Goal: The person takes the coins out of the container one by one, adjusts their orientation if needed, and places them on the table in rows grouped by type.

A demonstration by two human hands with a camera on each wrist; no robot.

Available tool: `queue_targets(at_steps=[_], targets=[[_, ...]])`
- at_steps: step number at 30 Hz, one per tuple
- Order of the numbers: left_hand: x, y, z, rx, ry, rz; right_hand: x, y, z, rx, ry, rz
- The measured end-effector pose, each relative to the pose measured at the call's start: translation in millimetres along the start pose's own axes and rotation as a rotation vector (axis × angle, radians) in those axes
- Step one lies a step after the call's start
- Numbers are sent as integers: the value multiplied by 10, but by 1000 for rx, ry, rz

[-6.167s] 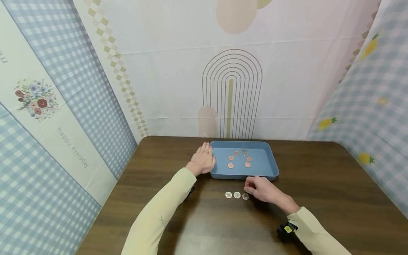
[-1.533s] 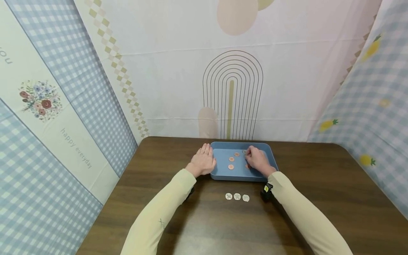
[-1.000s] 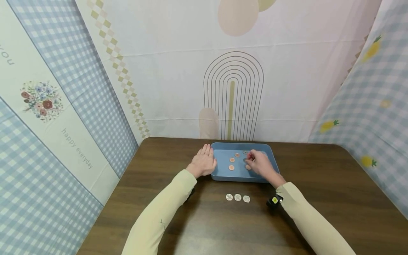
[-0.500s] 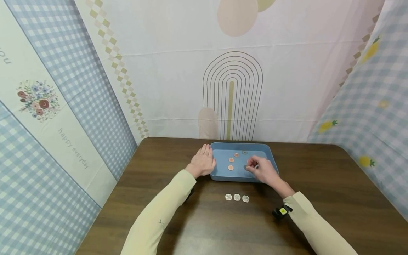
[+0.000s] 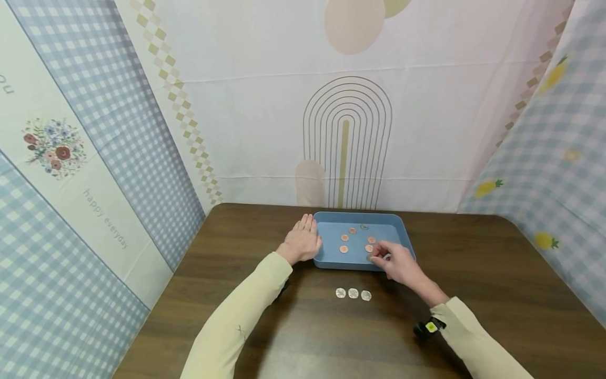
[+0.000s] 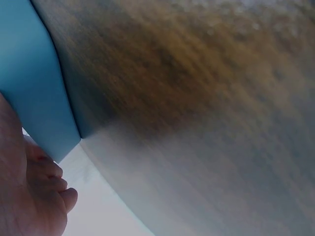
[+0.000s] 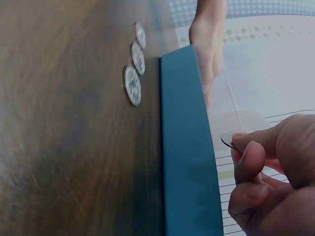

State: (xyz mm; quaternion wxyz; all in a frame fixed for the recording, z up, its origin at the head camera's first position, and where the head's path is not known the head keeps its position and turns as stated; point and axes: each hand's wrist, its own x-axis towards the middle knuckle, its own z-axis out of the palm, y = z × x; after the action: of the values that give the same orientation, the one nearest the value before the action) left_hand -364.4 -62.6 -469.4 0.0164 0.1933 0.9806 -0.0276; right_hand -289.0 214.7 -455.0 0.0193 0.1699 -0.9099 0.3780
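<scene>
My right hand [image 5: 397,263] pinches a silver coin [image 7: 227,138] between thumb and fingertip, raised over the front right of the blue tray [image 5: 352,266]. My left hand [image 5: 301,241] lies with straight fingers along the tray's left side; in the left wrist view its palm sits by the blue wall. Several copper coins [image 5: 343,249] are spread inside the tray, and one silver-looking coin [image 5: 364,227] lies near its back wall. In front of the tray, three silver coins [image 5: 353,293] form a row on the table.
The dark wooden table [image 5: 303,337] extends around the tray. A white patterned cloth [image 5: 255,131] hangs behind it, with checked cloths at both sides. A black wrist device [image 5: 428,327] is strapped at the right sleeve.
Earlier, my right hand was at the third silver coin on the table. It then reached into the tray, took another silver coin and drew it toward the front wall. My left hand stays put.
</scene>
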Motion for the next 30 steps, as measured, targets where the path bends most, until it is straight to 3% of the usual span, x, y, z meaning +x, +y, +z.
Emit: queue_targets(at_steps=[14,22,30], targets=[[5,-7,6,-12,-4,-3,-283,110,-80,46,-115,37],[-4,1,-3,-12,-1,4,-381,192,-21,38,-252,-60],[-38,16,-22,-10,3,3,-397,202,14,-21,-338,-46]])
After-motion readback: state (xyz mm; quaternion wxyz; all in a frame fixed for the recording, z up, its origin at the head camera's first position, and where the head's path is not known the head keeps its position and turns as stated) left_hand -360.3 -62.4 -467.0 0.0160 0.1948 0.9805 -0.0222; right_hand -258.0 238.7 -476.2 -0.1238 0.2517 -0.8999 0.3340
